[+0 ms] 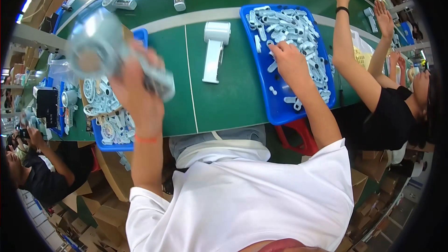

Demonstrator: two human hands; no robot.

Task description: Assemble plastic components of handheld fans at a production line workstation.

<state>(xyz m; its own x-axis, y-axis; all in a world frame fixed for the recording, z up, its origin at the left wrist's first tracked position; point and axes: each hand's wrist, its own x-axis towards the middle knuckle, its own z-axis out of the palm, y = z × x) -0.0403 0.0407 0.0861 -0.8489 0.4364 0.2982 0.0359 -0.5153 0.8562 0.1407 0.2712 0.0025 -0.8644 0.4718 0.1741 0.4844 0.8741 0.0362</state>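
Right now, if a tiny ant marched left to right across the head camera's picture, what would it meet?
A black box → the person's left hand holding a blurry gadget → a pale gadget lying on the green table → a blue tray of small parts → a co-worker's black wristband.

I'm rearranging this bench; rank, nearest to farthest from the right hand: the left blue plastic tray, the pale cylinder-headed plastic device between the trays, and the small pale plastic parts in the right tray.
Right hand, head view:
1. Small pale plastic parts, at its fingertips.
2. Pale cylinder-headed plastic device, to its left.
3. Left blue plastic tray, farthest left.
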